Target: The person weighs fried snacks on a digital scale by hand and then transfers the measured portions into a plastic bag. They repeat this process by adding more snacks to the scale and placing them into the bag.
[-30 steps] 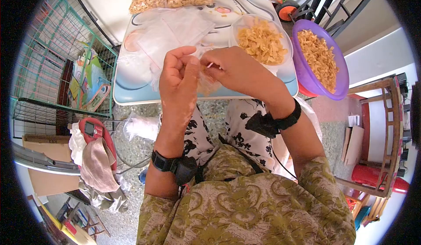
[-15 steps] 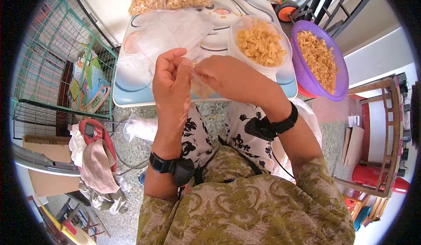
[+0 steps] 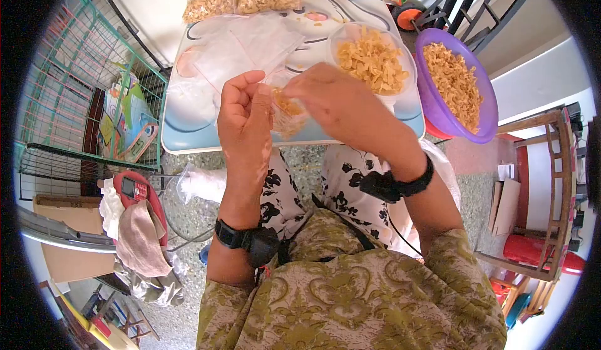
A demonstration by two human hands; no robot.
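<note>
- Upper centre: small clear bag [image 3: 289, 123], flakes inside.
- Left hand [image 3: 243, 117] pinches its upper edge.
- Right hand [image 3: 338, 102], blurred, beside bag top; cannot tell grip.
- Judged: bag-mouth handling; next move calls for steady left pinch.

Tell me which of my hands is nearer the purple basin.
Right. Your right hand is left of the purple basin, near the tub; your left hand is farther left, past your right.
</note>
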